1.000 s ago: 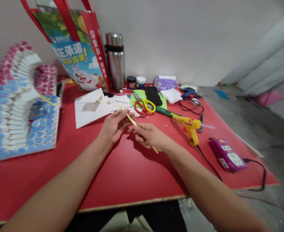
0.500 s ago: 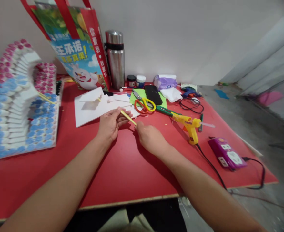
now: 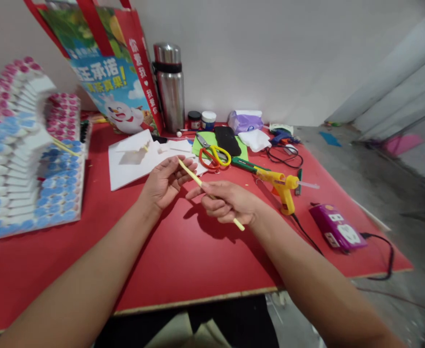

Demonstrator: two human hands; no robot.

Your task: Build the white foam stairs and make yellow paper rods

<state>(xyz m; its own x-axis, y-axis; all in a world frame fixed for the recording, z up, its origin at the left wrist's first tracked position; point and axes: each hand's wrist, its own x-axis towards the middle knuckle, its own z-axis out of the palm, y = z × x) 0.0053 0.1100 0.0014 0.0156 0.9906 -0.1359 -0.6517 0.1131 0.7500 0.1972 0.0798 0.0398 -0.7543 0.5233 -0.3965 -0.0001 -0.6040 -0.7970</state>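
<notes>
Right hand [image 3: 229, 202]: curled around a thin yellow stick [image 3: 191, 173], whose near end is left protruding.
Stick: held slantwise above the red table [image 3: 183, 263], between both hands.
Left hand [image 3: 166, 182]: the stick's far end is pinched at the fingertips.
Glue gun [image 3: 279, 183]: laid to the right.
Scissors [image 3: 219, 157]: placed partly on a green sheet [image 3: 243, 152].
Bottle [image 3: 172, 96]: stood beside a printed bag [image 3: 104, 72].
</notes>
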